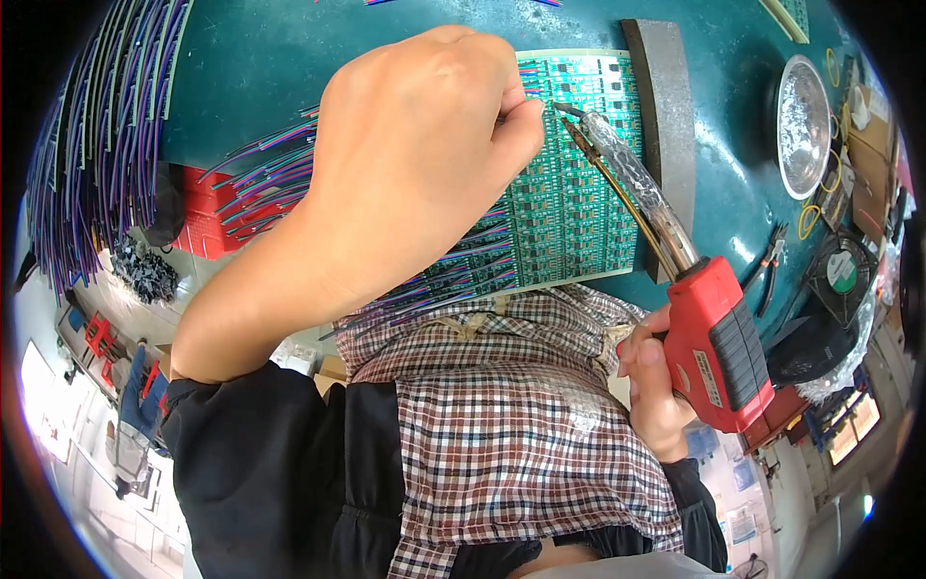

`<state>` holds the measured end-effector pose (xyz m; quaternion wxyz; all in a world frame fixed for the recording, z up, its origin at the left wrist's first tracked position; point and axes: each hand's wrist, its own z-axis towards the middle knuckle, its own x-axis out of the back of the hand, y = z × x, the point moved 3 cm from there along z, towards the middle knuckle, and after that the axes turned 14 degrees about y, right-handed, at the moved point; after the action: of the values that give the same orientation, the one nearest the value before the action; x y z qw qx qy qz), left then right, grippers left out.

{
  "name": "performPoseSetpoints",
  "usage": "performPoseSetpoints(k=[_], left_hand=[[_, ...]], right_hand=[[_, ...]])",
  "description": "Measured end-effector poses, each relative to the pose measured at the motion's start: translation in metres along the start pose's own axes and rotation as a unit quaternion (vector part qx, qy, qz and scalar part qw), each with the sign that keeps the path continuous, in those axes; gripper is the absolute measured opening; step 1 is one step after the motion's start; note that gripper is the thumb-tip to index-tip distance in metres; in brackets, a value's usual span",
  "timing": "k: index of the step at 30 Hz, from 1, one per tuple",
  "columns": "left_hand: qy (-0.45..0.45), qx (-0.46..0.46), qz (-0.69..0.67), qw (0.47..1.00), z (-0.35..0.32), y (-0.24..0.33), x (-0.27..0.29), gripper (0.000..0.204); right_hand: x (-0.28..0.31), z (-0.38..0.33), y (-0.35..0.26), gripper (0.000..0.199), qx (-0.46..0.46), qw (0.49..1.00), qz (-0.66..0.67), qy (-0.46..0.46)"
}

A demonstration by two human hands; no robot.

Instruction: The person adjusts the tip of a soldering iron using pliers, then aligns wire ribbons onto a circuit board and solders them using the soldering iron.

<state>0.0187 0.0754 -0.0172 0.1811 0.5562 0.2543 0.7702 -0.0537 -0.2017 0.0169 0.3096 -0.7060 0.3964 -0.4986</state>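
Note:
A panel of green circuit boards [569, 222] lies on the table in front of me, with rows of small black parts. Thin coloured wires [487, 253] run off its left side. My left hand [424, 125] is closed in a pinch over the panel's upper part; whatever its fingertips hold is hidden. In my right hand [661, 386] is a red soldering gun [719, 347], gripped by its handle. Its metal barrel points up and left, and the dark tip [564, 108] meets the panel just right of my left fingertips. A thin brass-coloured tube [627, 198] runs beside the barrel.
A dark grey curved bar [666, 125] borders the panel's right side. Farther right are a metal bowl [803, 125], pliers [772, 265] and a small black fan [842, 270]. Bundled wired strips [106, 116] hang at the left table edge, near a red stool or crate [204, 217].

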Motion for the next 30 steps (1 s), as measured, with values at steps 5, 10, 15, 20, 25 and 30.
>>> performPoseSetpoints(k=[5, 10, 15, 20, 25, 30], left_hand=[[-0.002, 0.0, 0.003, 1.0, 0.001, 0.001, 0.0, 0.021], [0.0, -0.001, 0.001, 1.0, -0.001, 0.0, 0.0, 0.021], [-0.004, 0.005, -0.006, 1.0, 0.0, 0.001, 0.001, 0.021], [-0.004, 0.006, -0.002, 1.0, 0.0, 0.0, 0.001, 0.021], [-0.01, 0.002, 0.004, 1.0, 0.001, 0.0, 0.001, 0.022], [-0.009, -0.007, 0.009, 1.0, 0.001, 0.0, 0.002, 0.022]], right_hand=[[0.001, -0.001, 0.006, 0.022, 0.012, 1.0, -0.017, 0.01], [0.003, 0.002, 0.004, 0.025, -0.039, 0.999, -0.033, -0.004], [-0.001, 0.003, -0.001, 0.021, 0.05, 0.998, -0.021, 0.027], [0.001, 0.004, -0.003, 0.022, 0.035, 0.999, -0.013, 0.016], [0.003, 0.004, -0.001, 0.022, 0.048, 0.998, -0.023, 0.032], [0.004, 0.005, 0.0, 0.022, 0.06, 0.998, -0.009, 0.024]])
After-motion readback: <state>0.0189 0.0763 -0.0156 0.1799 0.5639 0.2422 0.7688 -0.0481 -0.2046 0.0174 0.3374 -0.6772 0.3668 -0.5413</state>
